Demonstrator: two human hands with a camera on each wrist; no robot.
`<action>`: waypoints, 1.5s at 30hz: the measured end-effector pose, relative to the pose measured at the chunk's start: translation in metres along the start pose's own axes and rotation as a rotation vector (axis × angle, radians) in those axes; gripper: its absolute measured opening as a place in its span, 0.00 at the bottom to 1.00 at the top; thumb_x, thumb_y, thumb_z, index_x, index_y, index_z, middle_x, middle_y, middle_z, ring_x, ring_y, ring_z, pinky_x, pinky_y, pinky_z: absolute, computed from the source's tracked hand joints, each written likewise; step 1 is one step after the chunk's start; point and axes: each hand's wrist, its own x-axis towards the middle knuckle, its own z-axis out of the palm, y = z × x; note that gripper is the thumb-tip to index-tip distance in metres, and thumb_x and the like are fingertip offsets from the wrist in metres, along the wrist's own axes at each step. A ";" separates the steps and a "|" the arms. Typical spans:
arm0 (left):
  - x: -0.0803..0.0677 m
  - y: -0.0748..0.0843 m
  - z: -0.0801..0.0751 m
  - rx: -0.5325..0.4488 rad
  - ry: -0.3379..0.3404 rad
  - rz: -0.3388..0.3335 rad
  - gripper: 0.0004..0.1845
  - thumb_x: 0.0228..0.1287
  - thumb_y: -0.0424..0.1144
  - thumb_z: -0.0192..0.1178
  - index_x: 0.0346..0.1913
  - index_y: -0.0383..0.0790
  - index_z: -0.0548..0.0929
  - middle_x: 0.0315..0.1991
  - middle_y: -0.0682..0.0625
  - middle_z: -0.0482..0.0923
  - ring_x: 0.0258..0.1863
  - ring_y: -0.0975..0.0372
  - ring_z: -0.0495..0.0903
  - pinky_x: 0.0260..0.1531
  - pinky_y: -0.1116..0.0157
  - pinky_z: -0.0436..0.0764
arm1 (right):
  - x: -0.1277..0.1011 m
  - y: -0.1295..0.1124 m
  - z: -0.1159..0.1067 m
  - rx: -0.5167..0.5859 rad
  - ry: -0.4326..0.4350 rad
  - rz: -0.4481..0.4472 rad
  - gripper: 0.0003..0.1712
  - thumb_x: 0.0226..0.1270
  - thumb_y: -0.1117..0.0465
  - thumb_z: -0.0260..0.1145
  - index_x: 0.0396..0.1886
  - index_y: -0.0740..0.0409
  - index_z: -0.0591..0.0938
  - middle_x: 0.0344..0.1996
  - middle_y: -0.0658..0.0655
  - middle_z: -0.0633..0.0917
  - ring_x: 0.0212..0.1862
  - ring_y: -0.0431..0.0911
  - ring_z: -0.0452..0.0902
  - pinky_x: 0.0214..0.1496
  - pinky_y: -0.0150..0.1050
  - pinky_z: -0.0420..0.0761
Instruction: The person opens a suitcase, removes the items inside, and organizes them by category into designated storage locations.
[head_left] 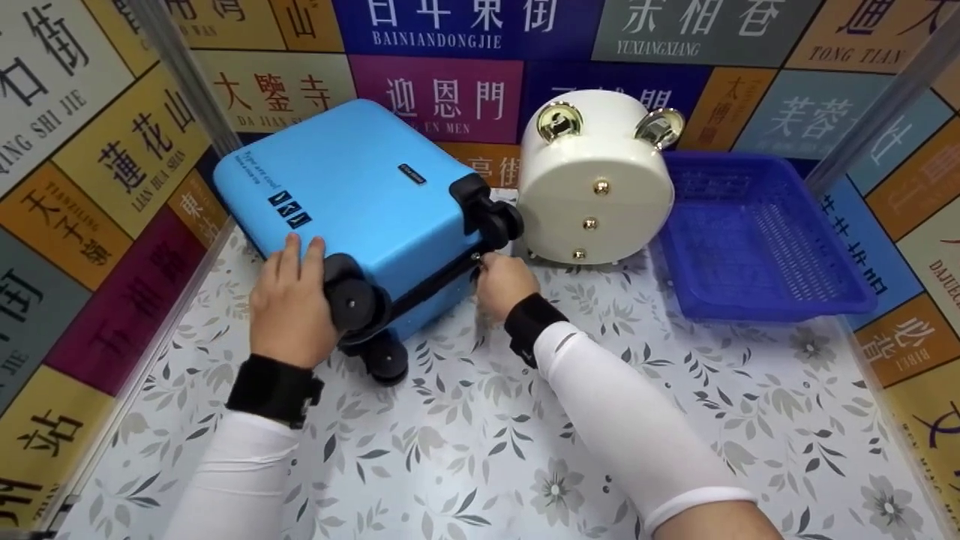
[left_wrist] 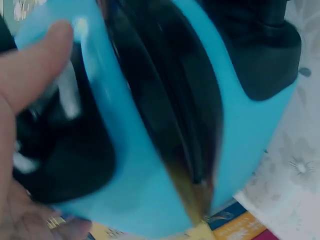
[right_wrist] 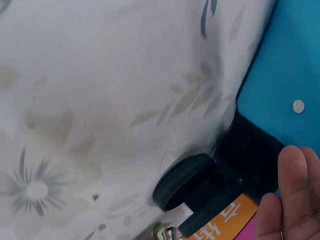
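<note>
Your right grip point(head_left: 508, 286) pinches one zipper pull point(head_left: 475, 257), blue suitcase point(head_left: 352, 187); your left grip point(head_left: 291, 319), fingers extended, rests at its corner beside one black wheel point(head_left: 352, 303)

Left hand point(head_left: 291, 313) and right hand point(head_left: 506, 286) were bare. Broad black wristbands point(head_left: 268, 390) met white, snug sleeves point(head_left: 232, 472); right sleeve point(head_left: 637, 420) ended in a thick hem point(head_left: 697, 502), small black fitting point(head_left: 310, 394) edged left wristband.
</note>
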 end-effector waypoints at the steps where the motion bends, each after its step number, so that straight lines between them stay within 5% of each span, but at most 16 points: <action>1: 0.002 -0.001 -0.002 -0.002 -0.016 0.002 0.52 0.50 0.29 0.77 0.81 0.38 0.66 0.82 0.29 0.58 0.77 0.31 0.62 0.67 0.25 0.67 | 0.001 0.000 0.000 -0.001 -0.004 0.006 0.20 0.80 0.61 0.54 0.60 0.56 0.87 0.52 0.62 0.92 0.52 0.60 0.89 0.57 0.55 0.86; 6: 0.017 -0.022 -0.004 -0.110 -0.054 0.065 0.51 0.43 0.30 0.80 0.76 0.34 0.70 0.82 0.38 0.63 0.83 0.38 0.55 0.78 0.30 0.53 | 0.004 0.001 0.001 0.010 -0.020 0.004 0.22 0.80 0.60 0.55 0.66 0.54 0.86 0.57 0.61 0.90 0.56 0.60 0.88 0.62 0.54 0.84; 11: 0.021 -0.032 0.017 -0.197 0.095 0.116 0.38 0.51 0.36 0.79 0.66 0.30 0.76 0.79 0.42 0.71 0.83 0.44 0.60 0.80 0.34 0.53 | 0.001 0.002 0.002 0.016 -0.010 -0.009 0.23 0.79 0.61 0.55 0.66 0.53 0.86 0.58 0.59 0.90 0.58 0.59 0.87 0.63 0.54 0.84; 18: 0.018 -0.023 0.029 -0.160 0.195 0.091 0.26 0.63 0.35 0.68 0.63 0.30 0.78 0.76 0.42 0.75 0.81 0.44 0.65 0.78 0.33 0.58 | -0.005 0.001 0.005 -0.011 -0.009 -0.030 0.25 0.79 0.61 0.53 0.69 0.53 0.84 0.60 0.61 0.89 0.58 0.60 0.87 0.62 0.55 0.85; 28: 0.005 0.004 0.035 -0.099 0.213 -0.003 0.29 0.58 0.33 0.71 0.62 0.32 0.77 0.77 0.42 0.73 0.81 0.44 0.64 0.78 0.34 0.59 | -0.009 -0.004 0.010 -0.043 -0.039 -0.090 0.22 0.79 0.61 0.55 0.63 0.56 0.87 0.53 0.62 0.92 0.51 0.59 0.90 0.57 0.56 0.87; 33: 0.000 0.023 0.033 -0.044 0.152 -0.062 0.33 0.54 0.30 0.72 0.65 0.32 0.74 0.80 0.40 0.68 0.83 0.42 0.60 0.79 0.35 0.58 | -0.009 -0.004 0.009 -0.047 -0.044 -0.109 0.20 0.78 0.62 0.55 0.59 0.56 0.88 0.52 0.63 0.92 0.52 0.61 0.89 0.57 0.56 0.86; 37: 0.002 0.028 0.020 -0.037 0.021 -0.049 0.43 0.49 0.30 0.78 0.70 0.31 0.71 0.82 0.37 0.62 0.84 0.39 0.55 0.79 0.32 0.55 | -0.008 -0.002 0.009 -0.033 -0.040 -0.090 0.21 0.78 0.62 0.55 0.62 0.55 0.87 0.54 0.63 0.91 0.53 0.60 0.89 0.58 0.56 0.86; 42: 0.014 0.003 -0.006 -0.065 -0.244 0.064 0.60 0.48 0.43 0.85 0.84 0.44 0.62 0.87 0.41 0.51 0.87 0.39 0.45 0.78 0.27 0.45 | -0.007 -0.001 0.010 -0.039 -0.050 -0.084 0.21 0.79 0.61 0.54 0.62 0.53 0.87 0.53 0.61 0.92 0.53 0.59 0.90 0.59 0.55 0.86; 45: 0.022 -0.016 -0.015 -0.067 -0.318 0.115 0.65 0.48 0.49 0.86 0.87 0.54 0.55 0.89 0.44 0.46 0.87 0.39 0.39 0.78 0.26 0.41 | -0.006 0.000 0.010 -0.042 -0.039 -0.090 0.20 0.80 0.61 0.53 0.60 0.54 0.88 0.52 0.60 0.92 0.52 0.59 0.90 0.58 0.55 0.86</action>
